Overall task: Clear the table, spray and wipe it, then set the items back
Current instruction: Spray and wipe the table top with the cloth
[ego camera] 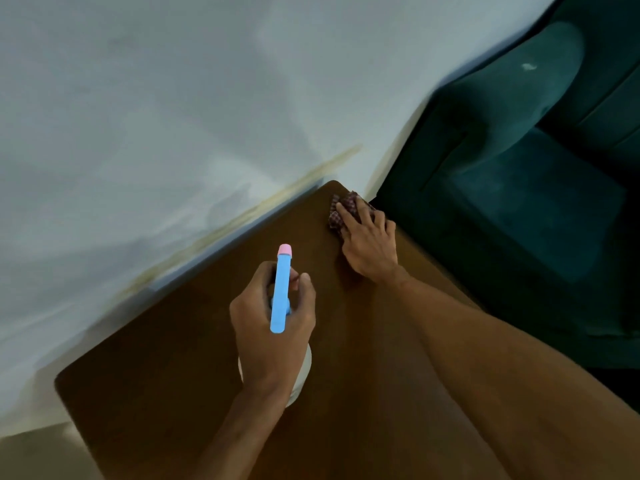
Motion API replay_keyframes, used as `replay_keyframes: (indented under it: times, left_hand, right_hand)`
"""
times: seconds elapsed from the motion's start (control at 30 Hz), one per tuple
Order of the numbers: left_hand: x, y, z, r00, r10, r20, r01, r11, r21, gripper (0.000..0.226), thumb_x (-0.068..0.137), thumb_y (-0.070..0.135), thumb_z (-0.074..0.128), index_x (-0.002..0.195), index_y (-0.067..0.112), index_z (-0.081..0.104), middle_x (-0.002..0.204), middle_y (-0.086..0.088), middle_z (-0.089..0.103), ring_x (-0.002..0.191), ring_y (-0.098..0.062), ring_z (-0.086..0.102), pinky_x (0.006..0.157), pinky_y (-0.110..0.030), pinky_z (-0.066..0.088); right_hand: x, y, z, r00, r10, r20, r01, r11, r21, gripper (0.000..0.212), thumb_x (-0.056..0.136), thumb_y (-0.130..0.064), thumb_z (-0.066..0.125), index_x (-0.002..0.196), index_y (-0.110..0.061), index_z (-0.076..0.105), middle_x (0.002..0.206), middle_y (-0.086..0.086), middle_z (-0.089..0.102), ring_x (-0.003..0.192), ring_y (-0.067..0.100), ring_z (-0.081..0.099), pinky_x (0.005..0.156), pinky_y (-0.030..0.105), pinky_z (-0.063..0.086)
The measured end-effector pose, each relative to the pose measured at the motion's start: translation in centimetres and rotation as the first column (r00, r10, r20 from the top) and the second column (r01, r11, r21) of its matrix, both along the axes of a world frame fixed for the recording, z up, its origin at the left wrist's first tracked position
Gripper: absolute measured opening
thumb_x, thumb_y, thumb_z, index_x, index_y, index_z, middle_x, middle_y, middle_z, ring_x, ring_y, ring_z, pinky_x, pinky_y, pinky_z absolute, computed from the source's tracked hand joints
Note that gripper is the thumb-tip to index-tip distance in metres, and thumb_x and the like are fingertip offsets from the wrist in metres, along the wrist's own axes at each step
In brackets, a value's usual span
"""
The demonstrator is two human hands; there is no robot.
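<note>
- While the left hand [273,327] is clamping its grip round the neck of the spray bottle [281,292], fingers curled in at the trigger, the bottle is standing upright over the middle of the brown worktop [166,358]; the wrist is hiding whether its white base is resting on the wood.
- Its blue head is running lengthways away from the person, so the pink nozzle [285,250] is pointing at the far edge by the wall [173,98].
- At the far corner, the right hand [372,242] is lying flat on a crumpled checked cloth [341,211], fingers spread and pressing down; this grip is apart, not closed round the fabric.
- From the nozzle, the cloth is lying ahead and off to the right, just outside the line of spray, with the teal sofa [519,202] close beside that corner.
- Judging by this, the spray-and-wipe step is under way, and the setting back is not yet begun.
- For the next stroke, the right hand is sitting nearer the far corner, so pulling the cloth back toward the bottle looks like the natural path, with the left hand lifting the bottle clear.
</note>
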State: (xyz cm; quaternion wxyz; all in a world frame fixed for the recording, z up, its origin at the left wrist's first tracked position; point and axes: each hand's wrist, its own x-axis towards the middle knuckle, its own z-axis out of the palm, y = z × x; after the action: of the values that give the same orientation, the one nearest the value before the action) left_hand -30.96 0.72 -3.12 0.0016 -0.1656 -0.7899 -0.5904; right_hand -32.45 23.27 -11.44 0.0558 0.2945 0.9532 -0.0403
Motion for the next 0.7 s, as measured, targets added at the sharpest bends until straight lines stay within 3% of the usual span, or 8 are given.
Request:
replay_keyframes:
  times: [0.27,0.4,0.53,0.7]
  left_hand:
    - [2.2,-0.5,0.7,1.000,-0.017,-0.008,0.017,1.000,-0.006,0.013,0.087,0.021,0.076,0.091,0.010,0.069,0.073,0.011,0.064,0.068,-0.008,0.068,0.059,-0.009,0.052]
    - [4.1,-3.6,1.6,0.999,0.028,-0.040,-0.029,0.999,-0.023,0.014,0.086,0.020,0.076,0.092,0.010,0.069,0.075,0.012,0.064,0.073,-0.008,0.068,0.062,-0.008,0.052]
    - [6.2,-8.0,2.0,0.995,0.101,-0.003,-0.101,0.995,-0.023,0.013,0.087,0.020,0.076,0.094,0.013,0.068,0.077,0.011,0.065,0.071,-0.011,0.067,0.064,-0.013,0.056]
    - [8.8,-14.2,2.5,0.979,0.205,-0.023,-0.206,0.976,-0.065,0.013,0.087,0.024,0.074,0.091,0.015,0.065,0.072,0.010,0.061,0.064,-0.013,0.063,0.059,-0.014,0.053]
  right_hand:
    - [9.0,-1.5,0.1,0.942,-0.332,-0.053,0.327,0.942,-0.080,0.053,0.105,-0.043,0.028,0.156,-0.038,0.016,0.166,0.004,0.006,0.140,0.036,0.022,0.113,0.051,0.019]
    - [9.9,-5.7,0.6,0.918,-0.396,-0.023,0.391,0.913,-0.117,0.055,0.104,-0.038,0.032,0.157,-0.036,0.015,0.165,0.006,0.005,0.138,0.041,0.022,0.111,0.057,0.021]
    - [9.4,-11.4,1.2,0.956,-0.294,-0.001,0.291,0.946,-0.144,0.056,0.105,-0.036,0.032,0.157,-0.036,0.011,0.165,0.007,0.003,0.140,0.042,0.020,0.112,0.058,0.021]
    - [9.2,-20.5,2.1,1.000,0.000,0.016,0.002,0.988,-0.151,0.061,0.103,-0.035,0.035,0.158,-0.035,0.007,0.166,0.008,0.000,0.143,0.041,0.020,0.115,0.057,0.020]
